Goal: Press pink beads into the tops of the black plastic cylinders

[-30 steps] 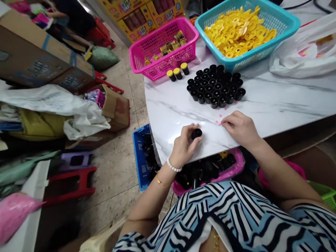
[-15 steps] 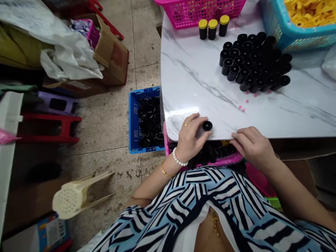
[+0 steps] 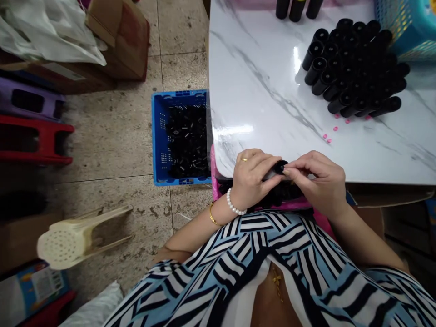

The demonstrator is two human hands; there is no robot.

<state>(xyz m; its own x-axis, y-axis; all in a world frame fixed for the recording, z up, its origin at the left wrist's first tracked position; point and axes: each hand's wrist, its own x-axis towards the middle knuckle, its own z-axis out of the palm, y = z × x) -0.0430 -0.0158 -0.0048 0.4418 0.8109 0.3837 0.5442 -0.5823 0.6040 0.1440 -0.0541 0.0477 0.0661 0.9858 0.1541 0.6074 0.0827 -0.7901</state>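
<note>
Black cylinder [image 3: 279, 167] was pinched between thumb and fingers of the left hand [image 3: 252, 175], its end met by the drawn-together fingertips of the right hand [image 3: 322, 184], any small piece between them indiscernible, with pink pieces [image 3: 335, 129] just beyond that hand and clustered black tubes [image 3: 352, 68] farther past it.

The left hand [image 3: 254, 175] partly hides a black cylinder [image 3: 279, 166]; the view's top edge crops three tubes [image 3: 297, 11].
</note>
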